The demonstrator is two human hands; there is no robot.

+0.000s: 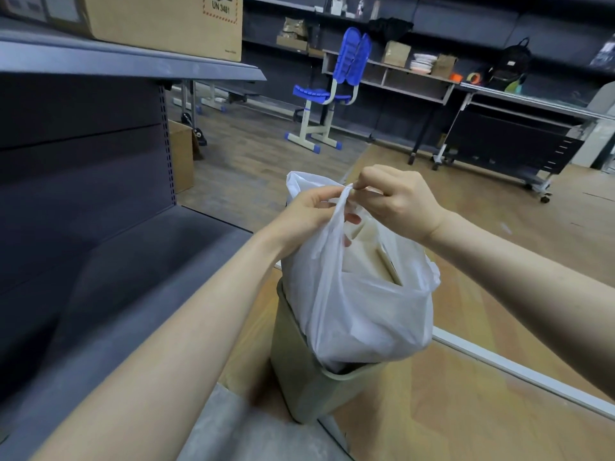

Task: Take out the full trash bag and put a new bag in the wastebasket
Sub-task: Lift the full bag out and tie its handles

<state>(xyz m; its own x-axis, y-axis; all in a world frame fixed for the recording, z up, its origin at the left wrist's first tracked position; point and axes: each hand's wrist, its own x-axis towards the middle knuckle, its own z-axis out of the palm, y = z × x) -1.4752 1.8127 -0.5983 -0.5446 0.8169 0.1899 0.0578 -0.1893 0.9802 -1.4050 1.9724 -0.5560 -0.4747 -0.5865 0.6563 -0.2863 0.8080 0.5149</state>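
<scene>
From the head view, a white plastic trash bag (359, 294) stands lifted partway out of a pale green wastebasket (299, 377); its bottom end is still inside the rim, while most of its body rises above it. The bag is bulging, and pale cardboard-like pieces (372, 257) show through the opening near its top.

The left hand (309, 211) is above the wastebasket, on the bag's left side, with its fingers curled closed around a gathered handle strip of the bag; two fingertips show through the handle loop. The right hand (399, 197) is also above the wastebasket, just beside the left hand, with thumb and forefinger pinched tight on the top of the same handle strip. The two hands almost meet at the bag's highest point.

The wastebasket stands on a wooden floor (466, 394), touching or just beside the edge of a dark grey shelf unit (100, 227) to its left. On top of that unit, far above and to the left of the wastebasket, sits a cardboard box (159, 24). Well beyond the wastebasket stands a blue chair (336, 84), and beyond that a long table (499, 91) with clutter.
</scene>
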